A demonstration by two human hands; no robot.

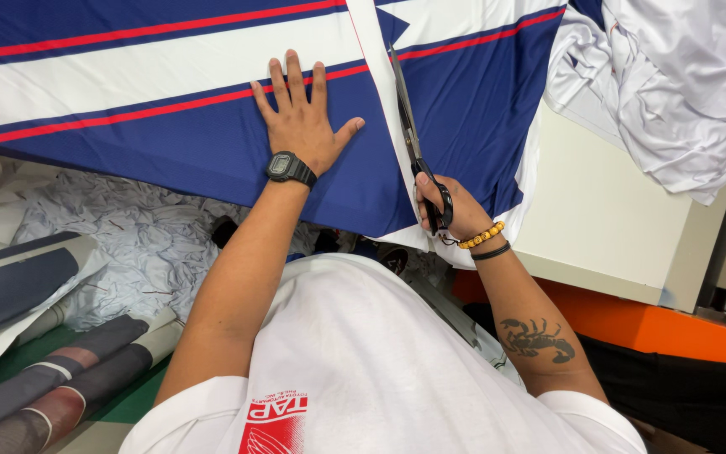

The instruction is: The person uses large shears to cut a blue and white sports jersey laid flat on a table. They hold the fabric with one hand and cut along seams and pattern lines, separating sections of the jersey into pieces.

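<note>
The printed fabric (170, 92), navy with red and white stripes, lies spread over the tabletop (598, 210); it looks thin, limp and slippery. The left hand (300, 122) presses it flat, fingers spread, while the right hand (451, 206) grips black scissors (413, 143) along the white seam.

The printed fabric (212, 126) is a smooth synthetic cloth with a faint sheen and a fine mesh weave in its navy parts. The scissors (413, 143) have dull grey metal blades and glossy black handles. On the wrist of the left hand (300, 122) sits a matt black plastic watch (289, 168); the right hand (455, 210) wears a bracelet (482, 237) of glossy amber beads. The desk (598, 210) looks smooth, matt and cream. Crumpled paper (136, 244) lies rough and creased below, beside rolls (60, 387) of soft matt cloth. The white cloth heap (674, 84) looks silky.
</note>
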